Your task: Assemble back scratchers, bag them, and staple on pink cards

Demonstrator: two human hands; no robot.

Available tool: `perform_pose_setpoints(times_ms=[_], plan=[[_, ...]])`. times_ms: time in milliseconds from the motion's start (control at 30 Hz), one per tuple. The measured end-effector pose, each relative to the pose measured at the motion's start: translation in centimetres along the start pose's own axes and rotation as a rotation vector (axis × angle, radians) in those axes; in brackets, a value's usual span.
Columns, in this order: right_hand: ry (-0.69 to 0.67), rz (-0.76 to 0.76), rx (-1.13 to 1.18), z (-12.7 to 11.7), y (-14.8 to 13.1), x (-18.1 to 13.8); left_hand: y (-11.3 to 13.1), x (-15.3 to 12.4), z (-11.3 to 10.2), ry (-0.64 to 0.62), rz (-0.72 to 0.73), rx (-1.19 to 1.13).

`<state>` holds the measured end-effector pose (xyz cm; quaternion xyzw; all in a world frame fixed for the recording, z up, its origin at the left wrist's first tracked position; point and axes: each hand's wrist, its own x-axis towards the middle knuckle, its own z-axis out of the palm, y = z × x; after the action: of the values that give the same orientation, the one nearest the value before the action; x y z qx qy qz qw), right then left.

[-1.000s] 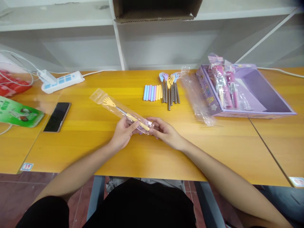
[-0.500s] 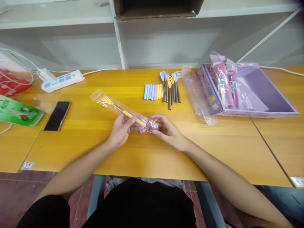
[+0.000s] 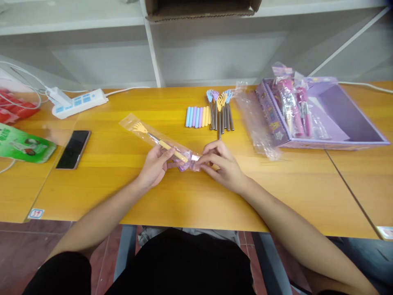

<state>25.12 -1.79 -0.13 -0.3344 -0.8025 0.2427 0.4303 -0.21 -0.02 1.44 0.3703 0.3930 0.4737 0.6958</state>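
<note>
A yellow back scratcher [image 3: 159,141] with a hand-shaped head lies inside a clear plastic sleeve [image 3: 133,123] on the yellow table [image 3: 184,196]. My left hand [image 3: 155,166] pinches the yellow handle through the sleeve. My right hand [image 3: 222,164] pinches the crumpled purple-printed end of the sleeve [image 3: 188,162], fingers pressed together. Both hands rest just above the tabletop at its middle.
Behind my hands lie several pastel handles [image 3: 197,117] and unwrapped scratchers [image 3: 221,112]. Loose clear sleeves [image 3: 254,119] and a purple display box [image 3: 325,119] with wrapped pink items sit right. A phone [image 3: 73,149], power strip [image 3: 80,103] and green packet [image 3: 21,144] lie left.
The sleeve's end near my right hand has become crumpled and folded. My right hand shifted slightly forward and closed tighter on it; the left hand kept its grip on the handle.
</note>
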Motion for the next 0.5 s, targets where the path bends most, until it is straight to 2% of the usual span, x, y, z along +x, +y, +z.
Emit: perform_pose_setpoints(times_ms=[267, 500], plan=[[-0.005, -0.081, -0.032, -0.4, -0.6, 0.5, -1.1, -0.5, 0.1, -0.190, -0.041, 0.102], [-0.051, 0.029, 0.028, 0.0, -0.5, 0.5, -2.0, -0.9, 0.2, -0.330, -0.097, 0.135]])
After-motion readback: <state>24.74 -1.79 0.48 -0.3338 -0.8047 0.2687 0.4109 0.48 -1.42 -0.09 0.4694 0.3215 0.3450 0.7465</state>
